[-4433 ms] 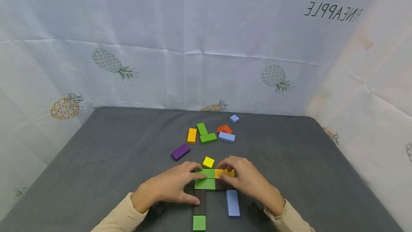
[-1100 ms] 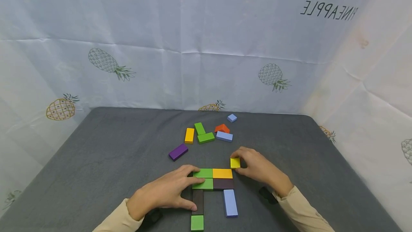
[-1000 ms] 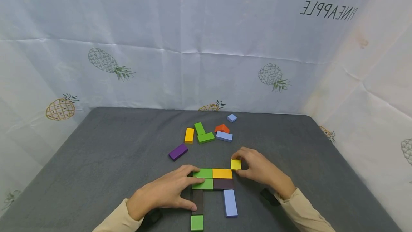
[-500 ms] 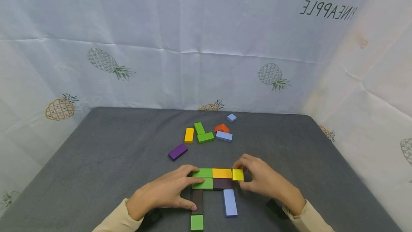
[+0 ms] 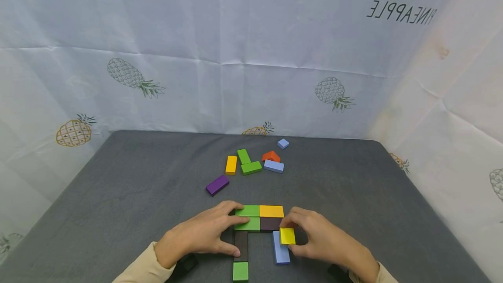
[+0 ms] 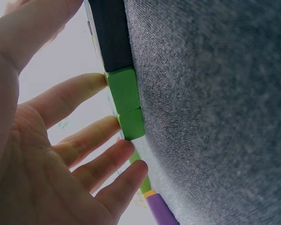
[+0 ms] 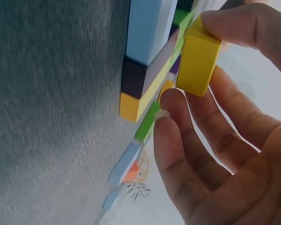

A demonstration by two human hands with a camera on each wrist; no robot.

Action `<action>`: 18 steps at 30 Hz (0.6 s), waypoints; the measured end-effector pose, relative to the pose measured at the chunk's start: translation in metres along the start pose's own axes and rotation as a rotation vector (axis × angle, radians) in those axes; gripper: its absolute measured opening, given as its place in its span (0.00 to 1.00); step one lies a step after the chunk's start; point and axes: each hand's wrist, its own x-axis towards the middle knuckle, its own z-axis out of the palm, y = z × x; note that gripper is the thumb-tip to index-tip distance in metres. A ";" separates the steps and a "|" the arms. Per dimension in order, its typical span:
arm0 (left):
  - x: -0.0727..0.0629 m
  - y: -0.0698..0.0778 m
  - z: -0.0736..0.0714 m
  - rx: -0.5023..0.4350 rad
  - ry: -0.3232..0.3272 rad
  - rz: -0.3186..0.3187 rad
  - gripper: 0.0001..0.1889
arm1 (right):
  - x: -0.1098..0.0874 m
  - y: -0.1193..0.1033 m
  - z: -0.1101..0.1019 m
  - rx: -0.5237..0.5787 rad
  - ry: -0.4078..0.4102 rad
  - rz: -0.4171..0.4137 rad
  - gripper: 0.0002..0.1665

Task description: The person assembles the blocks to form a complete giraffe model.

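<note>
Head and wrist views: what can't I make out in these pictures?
- Head view: part of the near blue block, hidden by the yellow block.
- Head view: a corner of the nearer joined green block, hidden by a finger of the left hand.
- Left wrist view: one end of the dark block, cut off by the top edge.
- Right wrist view: part of the right hand, cut off by the right edge.

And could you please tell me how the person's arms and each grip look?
The left sleeve and right sleeve are light beige cloth. The left grip and right grip are bare hands, with no glove or ring visible. A small dark object shows near each sleeve, perhaps a camera; details are unclear.
</note>
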 end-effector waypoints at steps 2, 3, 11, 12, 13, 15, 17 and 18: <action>0.000 0.000 0.000 -0.002 -0.002 0.000 0.36 | -0.002 -0.001 0.002 0.008 -0.018 -0.008 0.19; 0.000 0.000 0.000 -0.003 -0.002 0.000 0.36 | -0.003 -0.002 0.004 0.011 -0.025 -0.016 0.19; 0.000 0.000 -0.001 -0.015 -0.008 -0.007 0.35 | -0.011 -0.003 0.016 0.057 -0.053 -0.069 0.18; 0.000 0.000 -0.001 -0.017 -0.010 -0.009 0.35 | -0.011 -0.003 0.016 0.067 -0.063 -0.062 0.18; 0.000 0.000 -0.001 -0.016 -0.010 -0.008 0.36 | -0.011 -0.003 0.017 0.078 -0.077 -0.047 0.18; 0.000 0.000 -0.001 -0.016 -0.011 -0.009 0.36 | -0.012 -0.004 0.017 0.090 -0.101 -0.028 0.18; 0.000 0.000 -0.001 -0.013 -0.009 -0.009 0.36 | -0.012 -0.005 0.018 0.099 -0.116 -0.011 0.18; 0.000 0.000 -0.001 -0.013 -0.007 -0.009 0.36 | -0.013 -0.005 0.018 0.106 -0.123 -0.010 0.18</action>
